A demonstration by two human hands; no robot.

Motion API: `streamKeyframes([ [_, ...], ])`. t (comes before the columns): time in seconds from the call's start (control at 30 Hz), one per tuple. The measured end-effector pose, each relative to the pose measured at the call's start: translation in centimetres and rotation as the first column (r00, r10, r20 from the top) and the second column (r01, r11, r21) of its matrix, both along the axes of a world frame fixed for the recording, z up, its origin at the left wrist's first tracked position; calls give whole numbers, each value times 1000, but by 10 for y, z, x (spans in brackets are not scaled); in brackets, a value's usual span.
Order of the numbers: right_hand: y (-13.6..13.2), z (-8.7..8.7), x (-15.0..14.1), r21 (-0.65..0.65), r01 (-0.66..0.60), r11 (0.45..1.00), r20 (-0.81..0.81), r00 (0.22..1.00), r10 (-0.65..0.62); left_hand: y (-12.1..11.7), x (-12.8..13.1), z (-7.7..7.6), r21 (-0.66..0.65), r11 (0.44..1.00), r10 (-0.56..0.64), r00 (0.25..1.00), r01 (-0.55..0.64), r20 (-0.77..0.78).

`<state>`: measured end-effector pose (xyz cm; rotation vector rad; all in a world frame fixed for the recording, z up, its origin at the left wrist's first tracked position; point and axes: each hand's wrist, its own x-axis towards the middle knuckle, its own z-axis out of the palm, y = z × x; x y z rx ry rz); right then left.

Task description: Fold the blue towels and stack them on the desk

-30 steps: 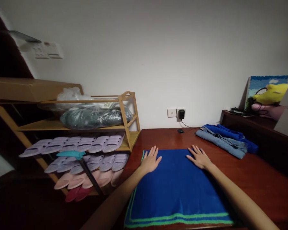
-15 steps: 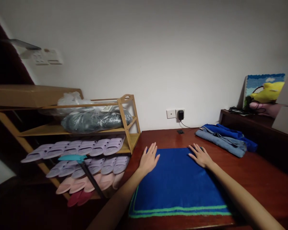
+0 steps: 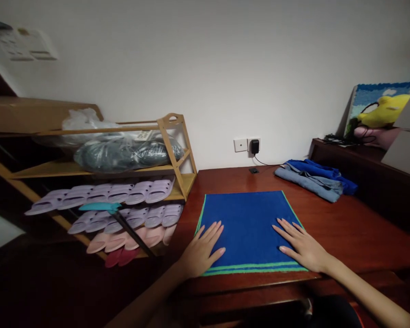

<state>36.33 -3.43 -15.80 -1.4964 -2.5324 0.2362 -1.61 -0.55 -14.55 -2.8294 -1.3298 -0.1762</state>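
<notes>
A blue cloth (image 3: 249, 223) with green edging lies flat, folded with its layered edges toward me, on the reddish-brown wooden table (image 3: 348, 241). On its left side rests my left hand (image 3: 205, 248), palm down with the fingers stretched out. My right hand (image 3: 300, 243) lies flat across the cloth's right edge, fingers spread. Neither hand grips anything. Farther back on the right are a folded grey-blue cloth (image 3: 307, 183) and a darker blue cloth (image 3: 343, 182) beside it.
Left of the table stands a wooden rack (image 3: 177, 155) holding lilac slippers (image 3: 118, 193), pink slippers (image 3: 133, 239) and a plastic-wrapped bundle (image 3: 123, 152). A black plug (image 3: 255, 146) sits in the wall socket. A dark raised ledge (image 3: 355, 157) borders the right side.
Both hands have slid back toward me over the cloth, from its far corners to near its front edge. The view has tilted down, showing the table's front edge.
</notes>
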Motion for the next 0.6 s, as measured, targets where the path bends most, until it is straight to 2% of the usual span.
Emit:
streamKeyframes([
  [0.13,-4,11,-9,29,3,1000,-40,999,-2,-8,12,13,28,1000,-2,1000,1,14],
  [0.23,-16,13,-19,51,-31,998,-59,998,34,-20,18,16,5,999,-33,999,33,27],
  [0.4,-29,9,-19,-69,-75,995,-28,997,74,-27,13,12,-106,992,-66,998,68,19],
  [0.5,-11,21,-18,-125,-81,989,-66,995,73,-10,22,21,-94,995,-20,997,27,70],
  [0.6,31,31,-24,-30,9,1000,-50,999,-11,25,43,29,29,997,64,989,-68,132],
])
